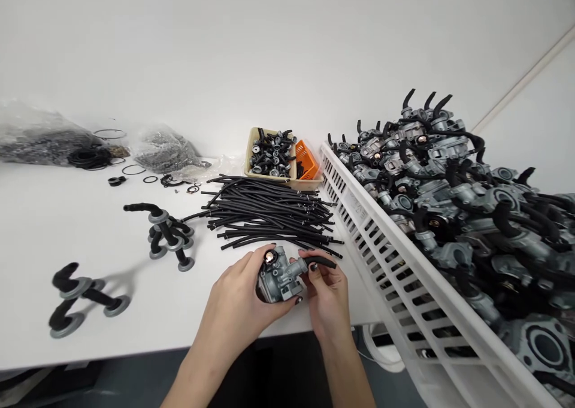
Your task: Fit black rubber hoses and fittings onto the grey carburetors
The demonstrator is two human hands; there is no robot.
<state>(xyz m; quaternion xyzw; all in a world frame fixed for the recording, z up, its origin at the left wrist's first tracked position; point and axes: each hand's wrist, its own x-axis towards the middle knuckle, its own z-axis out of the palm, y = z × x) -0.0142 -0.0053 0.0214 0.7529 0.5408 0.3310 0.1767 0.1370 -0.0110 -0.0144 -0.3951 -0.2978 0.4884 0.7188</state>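
Observation:
My left hand [240, 294] is wrapped around a small grey metal carburetor [278, 274], held just above the white table's near edge. My right hand [327, 291] pinches a short black rubber hose [320, 261] that meets a nozzle on the carburetor's right side. Just beyond both hands lies a pile of loose black hoses [265, 213].
A white slatted crate [404, 264] full of grey carburetors [453, 186] with hoses fills the right. A beige tray [248, 150] of small fittings and an orange basket [306, 159] stand behind the hoses. Hose-and-cap pieces [168, 234] lie at left, plastic bags [40, 135] and rubber rings at the back.

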